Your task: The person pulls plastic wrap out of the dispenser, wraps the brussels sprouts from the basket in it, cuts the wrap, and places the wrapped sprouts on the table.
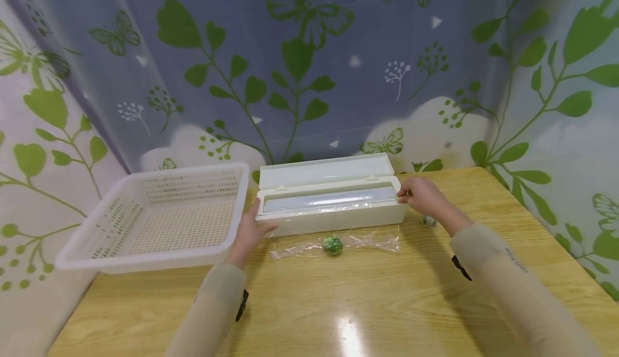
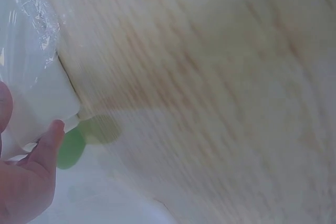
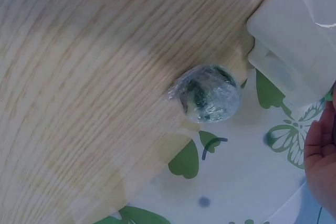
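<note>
A long white cling film dispenser (image 1: 333, 217) lies on the wooden table, its lid (image 1: 329, 169) tipped back and a pale roll showing inside. My left hand (image 1: 249, 233) grips the left end, thumb along the front; the left wrist view shows this hand (image 2: 34, 182) at the box's corner. At the opposite end, my right hand (image 1: 420, 195) pinches the upper right corner with curled fingers. Clear film (image 1: 372, 243) runs down the front onto the table, with a small round green ball (image 1: 332, 245) on it. In the right wrist view, my right hand (image 3: 320, 156) shows only partly.
Left of the dispenser stands a white plastic basket (image 1: 155, 265), close to my left hand. A film-wrapped green ball (image 3: 210, 93) lies on the table beyond the dispenser's right end, partly behind my right wrist in the head view. A leaf-patterned curtain (image 1: 338, 77) hangs behind the table (image 1: 309, 303).
</note>
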